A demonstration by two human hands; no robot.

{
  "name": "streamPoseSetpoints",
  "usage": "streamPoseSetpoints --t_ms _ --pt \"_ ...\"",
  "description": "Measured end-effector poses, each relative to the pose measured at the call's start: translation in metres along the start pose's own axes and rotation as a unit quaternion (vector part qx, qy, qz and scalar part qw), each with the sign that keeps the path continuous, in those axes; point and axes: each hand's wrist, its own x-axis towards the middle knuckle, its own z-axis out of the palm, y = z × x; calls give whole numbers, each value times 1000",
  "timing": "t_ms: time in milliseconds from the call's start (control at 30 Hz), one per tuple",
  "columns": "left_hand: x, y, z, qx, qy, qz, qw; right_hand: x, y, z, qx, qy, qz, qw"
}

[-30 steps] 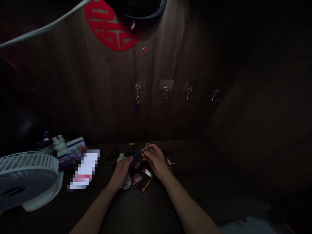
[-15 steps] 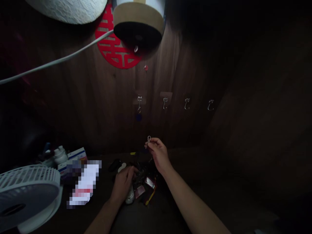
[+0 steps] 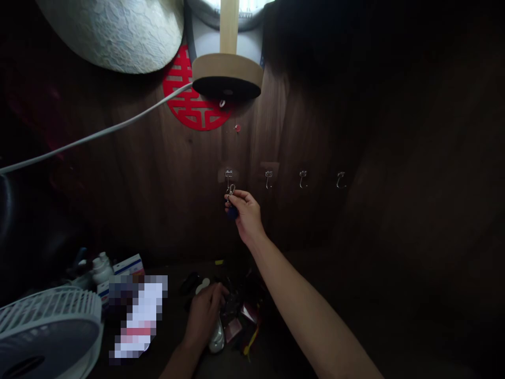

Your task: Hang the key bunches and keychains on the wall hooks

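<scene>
My right hand [image 3: 248,216] is raised at the wall, its thumb and fingers pinching a silver key ring clasp [image 3: 231,191]. The clasp is right at the leftmost metal hook [image 3: 228,176]; whether they touch I cannot tell. Just under my fingers shows a dark blue round tag [image 3: 232,212]; I cannot make out whether it hangs from the hook or from the clasp. Lower down, my left hand [image 3: 204,313] rests with loosely stretched fingers on a dark pile of small things, over a silvery rounded object [image 3: 216,339]. A pinkish flat tag [image 3: 233,330] lies beside it.
Three more hooks, the nearest a metal hook [image 3: 269,179], line the wooden wall to the right. Above hang a lamp [image 3: 228,68], a white cable [image 3: 118,125] and a red paper cutout [image 3: 197,118]. A white fan [image 3: 51,321], bottles [image 3: 101,269] and boxes stand at left.
My right hand has risen from above the pile to the leftmost hook, carrying the clasp. My left hand has stayed at the pile. The view has tilted up slightly.
</scene>
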Motion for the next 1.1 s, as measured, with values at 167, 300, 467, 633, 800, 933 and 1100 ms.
streamPoseSetpoints --t_ms 167,300,467,633,800,933,1100 --pt "0 2 0 3 -6 -5 1000 10 9 1 -1 26 12 1000" --pt "1 2 0 6 -13 -5 1000 17 19 -6 -6 55 22 998" --pt "2 1 0 10 -12 -7 1000 20 27 -16 -25 66 22 997" --pt "2 1 0 8 -10 -2 1000 16 35 -25 -46 58 26 997" --pt "1 0 1 11 -12 -4 1000 4 44 -39 -48 64 62 995" --pt "1 -1 1 15 -9 0 1000 -9 47 -52 -50 49 97 993" --pt "1 1 -1 17 -15 -5 1000 -28 48 -72 -80 36 118 989"
